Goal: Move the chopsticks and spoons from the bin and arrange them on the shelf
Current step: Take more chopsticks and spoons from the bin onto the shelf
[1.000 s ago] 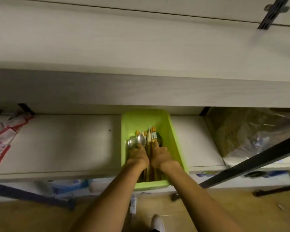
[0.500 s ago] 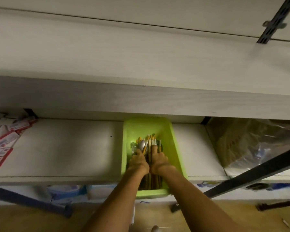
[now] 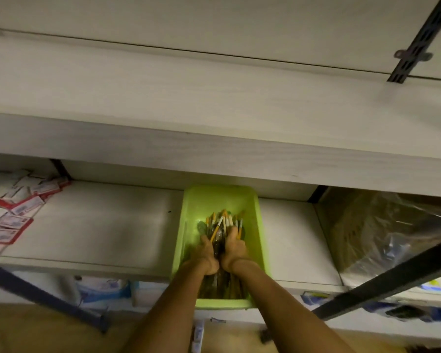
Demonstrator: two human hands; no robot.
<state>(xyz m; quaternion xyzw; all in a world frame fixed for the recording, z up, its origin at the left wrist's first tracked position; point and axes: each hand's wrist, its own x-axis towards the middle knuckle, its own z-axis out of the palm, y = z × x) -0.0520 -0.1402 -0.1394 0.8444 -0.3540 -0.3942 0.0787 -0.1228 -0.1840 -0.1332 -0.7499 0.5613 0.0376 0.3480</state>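
A lime-green bin point(image 3: 259, 233) sits on the lower white shelf point(image 3: 99, 225), its front end over the shelf edge. Inside lies a bundle of chopsticks point(image 3: 220, 224) with orange and white tips, fanned out toward the back. A metal spoon point(image 3: 202, 227) shows at the bundle's left. My left hand point(image 3: 206, 253) and my right hand point(image 3: 234, 248) are side by side in the bin, both curled round the bundle from either side. The lower ends of the chopsticks lie dark in the bin's near end.
A wide bare upper shelf point(image 3: 214, 110) overhangs the bin. Red-and-white packets point(image 3: 13, 212) lie at the left. A plastic-wrapped package point(image 3: 382, 238) fills the right. Black bracket rails point(image 3: 382, 278) cross the right side. Boxes sit under the shelf.
Both hands have closed in on the utensils and gathered them into one bundle; the chopstick tips now fan out and lift. The view has tilted up slightly.
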